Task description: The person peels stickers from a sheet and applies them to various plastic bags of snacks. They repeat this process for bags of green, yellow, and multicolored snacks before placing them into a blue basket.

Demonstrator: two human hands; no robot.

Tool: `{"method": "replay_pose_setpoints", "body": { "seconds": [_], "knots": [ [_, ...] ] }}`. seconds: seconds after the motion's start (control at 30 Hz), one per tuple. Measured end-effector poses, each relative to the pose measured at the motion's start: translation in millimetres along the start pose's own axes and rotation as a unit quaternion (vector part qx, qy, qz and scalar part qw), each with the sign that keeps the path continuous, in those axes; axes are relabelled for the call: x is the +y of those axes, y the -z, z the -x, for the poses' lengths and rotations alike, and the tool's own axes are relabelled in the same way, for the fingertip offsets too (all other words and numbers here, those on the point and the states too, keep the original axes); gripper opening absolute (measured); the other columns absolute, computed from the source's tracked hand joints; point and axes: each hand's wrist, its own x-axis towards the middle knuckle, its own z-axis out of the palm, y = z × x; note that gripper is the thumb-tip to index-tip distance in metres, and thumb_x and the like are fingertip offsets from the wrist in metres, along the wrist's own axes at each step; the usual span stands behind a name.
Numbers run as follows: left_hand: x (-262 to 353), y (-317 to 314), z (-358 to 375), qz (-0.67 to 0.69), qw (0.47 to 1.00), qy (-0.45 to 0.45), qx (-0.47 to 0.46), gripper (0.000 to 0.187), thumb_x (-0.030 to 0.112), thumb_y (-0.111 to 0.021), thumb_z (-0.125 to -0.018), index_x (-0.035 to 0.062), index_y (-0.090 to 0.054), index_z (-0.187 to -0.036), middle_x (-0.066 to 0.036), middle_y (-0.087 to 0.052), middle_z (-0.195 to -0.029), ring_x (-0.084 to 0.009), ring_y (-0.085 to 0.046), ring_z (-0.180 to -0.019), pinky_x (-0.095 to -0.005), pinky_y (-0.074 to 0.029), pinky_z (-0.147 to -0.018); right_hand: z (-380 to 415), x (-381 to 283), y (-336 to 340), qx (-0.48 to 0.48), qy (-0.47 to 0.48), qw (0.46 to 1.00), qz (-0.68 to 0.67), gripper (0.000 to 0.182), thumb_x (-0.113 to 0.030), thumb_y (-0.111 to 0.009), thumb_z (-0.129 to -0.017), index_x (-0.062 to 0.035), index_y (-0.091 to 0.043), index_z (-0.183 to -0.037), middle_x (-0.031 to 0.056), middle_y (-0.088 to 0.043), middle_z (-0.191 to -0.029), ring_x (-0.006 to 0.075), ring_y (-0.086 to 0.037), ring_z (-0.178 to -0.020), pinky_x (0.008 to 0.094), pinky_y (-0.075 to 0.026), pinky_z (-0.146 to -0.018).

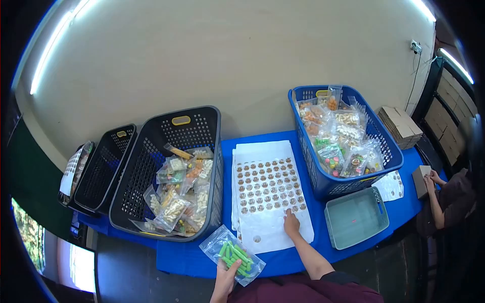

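My left hand (226,276) grips a clear plastic bag (232,255) of green stick-shaped snacks by its lower edge, at the front of the table. My right hand (291,224) is on a white sheet (270,230) printed with rows of round brownish stickers (268,184). Its fingers are drawn together at the lowest full row, and whether a sticker is between them is too small to tell. More sheets lie stacked under this one. One lone round sticker (257,239) sits near the sheet's lower left.
A dark basket (217,166) of bagged snacks stands left, beside a smaller black basket (103,166). A blue basket (308,171) heaped with bags stands right, behind a grey-green tray (356,219). Flattened cardboard (400,126) lies farther right. Another person's hands (433,178) hold a box (421,181).
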Motion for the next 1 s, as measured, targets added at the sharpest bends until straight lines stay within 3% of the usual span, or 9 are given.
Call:
{"method": "replay_pose_setpoints", "body": {
  "seconds": [0.33,0.43,0.47,0.57,0.6,0.7,0.83,0.97,1.0],
  "knots": [
    [-13,-39,-12,-0.069,0.997,-0.023,-0.016,0.051,-0.004,-0.055,-0.076,0.0016,-0.030,-0.120,-0.014,-0.050,-0.108,-0.0185,-0.052,-0.095,-0.0288,-0.045,-0.079,24,11,3,0.050,0.129,0.990,0.001,0.034,-0.005,-0.047,-0.072,-0.0047,-0.049,-0.106,0.0162,-0.046,-0.082,0.0328,-0.054,-0.070,0.0404,-0.045,-0.060],
    [-14,-60,-15,-0.076,0.997,-0.010,-0.024,0.051,-0.003,-0.056,-0.076,0.0008,-0.029,-0.119,-0.014,-0.050,-0.107,-0.0177,-0.052,-0.095,-0.0274,-0.045,-0.078,14,25,10,-0.032,0.105,0.982,-0.155,0.032,-0.007,-0.051,-0.073,-0.0044,-0.050,-0.105,0.0118,-0.050,-0.083,0.0260,-0.054,-0.068,0.0356,-0.045,-0.057],
    [-17,-65,-18,-0.072,0.997,-0.011,-0.030,0.051,-0.003,-0.056,-0.076,0.0007,-0.029,-0.119,-0.013,-0.050,-0.107,-0.0177,-0.052,-0.095,-0.0273,-0.045,-0.078,-6,53,-15,-0.151,0.035,0.929,-0.337,0.029,-0.011,-0.055,-0.075,-0.0062,-0.051,-0.103,0.0055,-0.053,-0.086,0.0172,-0.053,-0.072,0.0307,-0.043,-0.060],
    [-20,-79,-20,-0.102,0.993,-0.035,-0.039,0.053,-0.002,-0.058,-0.076,0.0009,-0.028,-0.119,-0.012,-0.049,-0.106,-0.0174,-0.052,-0.094,-0.0272,-0.045,-0.078,11,35,73,-0.268,-0.167,0.734,-0.602,0.026,-0.015,-0.058,-0.077,-0.0089,-0.052,-0.101,0.0015,-0.054,-0.091,0.0122,-0.051,-0.080,0.0287,-0.041,-0.068],
    [-19,-82,-20,-0.118,0.991,-0.048,-0.040,0.053,-0.001,-0.058,-0.076,0.0009,-0.027,-0.119,-0.012,-0.048,-0.105,-0.0172,-0.052,-0.094,-0.0271,-0.045,-0.078,13,42,78,-0.248,-0.153,0.732,-0.616,0.022,-0.019,-0.056,-0.080,-0.0114,-0.053,-0.100,0.0031,-0.055,-0.094,0.0148,-0.052,-0.085,0.0288,-0.039,-0.072],
    [-22,-85,-30,-0.098,0.993,-0.036,-0.051,0.056,-0.002,-0.059,-0.075,0.0010,-0.026,-0.120,-0.011,-0.047,-0.105,-0.0169,-0.052,-0.092,-0.0274,-0.044,-0.078,33,30,148,-0.251,-0.112,0.619,-0.736,0.018,-0.015,-0.055,-0.081,-0.0096,-0.052,-0.098,0.0035,-0.055,-0.091,0.0142,-0.052,-0.083,0.0277,-0.039,-0.073],
    [-19,-101,-42,-0.083,0.995,-0.008,-0.063,0.042,0.005,-0.056,-0.079,0.0006,-0.035,-0.115,-0.009,-0.051,-0.102,-0.0138,-0.051,-0.091,-0.0252,-0.043,-0.077,66,5,241,-0.274,-0.013,0.511,-0.815,0.013,-0.008,-0.052,-0.082,-0.0053,-0.051,-0.095,0.0051,-0.054,-0.088,0.0130,-0.050,-0.074,0.0243,-0.040,-0.071],
    [-22,-132,-43,-0.074,0.995,-0.010,-0.059,0.034,0.015,-0.051,-0.085,0.0001,-0.040,-0.113,-0.008,-0.052,-0.099,-0.0110,-0.051,-0.088,-0.0235,-0.043,-0.075,92,-21,305,-0.280,0.090,0.578,-0.761,0.009,-0.007,-0.051,-0.082,-0.0032,-0.053,-0.090,0.0042,-0.055,-0.081,0.0111,-0.050,-0.073,0.0230,-0.040,-0.068],
    [-25,-140,-44,-0.087,0.993,-0.023,-0.071,0.034,0.019,-0.049,-0.086,-0.0001,-0.040,-0.114,-0.008,-0.052,-0.100,-0.0104,-0.050,-0.087,-0.0236,-0.043,-0.074,101,-28,316,-0.252,0.079,0.650,-0.713,0.012,-0.005,-0.054,-0.080,-0.0023,-0.054,-0.092,0.0027,-0.056,-0.078,0.0082,-0.050,-0.073,0.0204,-0.039,-0.065]
  ]
}}
